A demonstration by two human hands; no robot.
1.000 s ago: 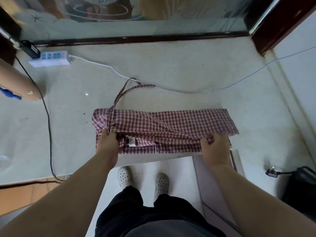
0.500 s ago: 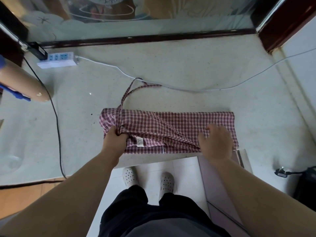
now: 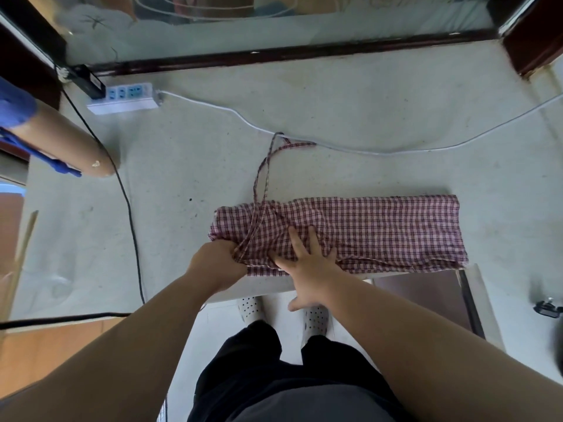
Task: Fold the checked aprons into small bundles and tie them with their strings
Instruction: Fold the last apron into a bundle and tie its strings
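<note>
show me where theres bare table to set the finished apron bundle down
Widest bare patch: the table between the white cable and the dark far ledge. Also bare: right of the apron, and left of it up to the black cord. Crowded: the near edge, where the left hand grips the apron and the right hand presses it, and the apron strings.

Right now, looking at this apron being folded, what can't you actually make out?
- Left hand, head view: its fingers curl under the apron, so what they pinch is hidden.
- Apron's inner layers: covered by the top fold.
- Second string: only one looped string shows.
- Brown roll: its far end is cut off by the left edge.
- Plug at right: blurred, too small to identify.
</note>
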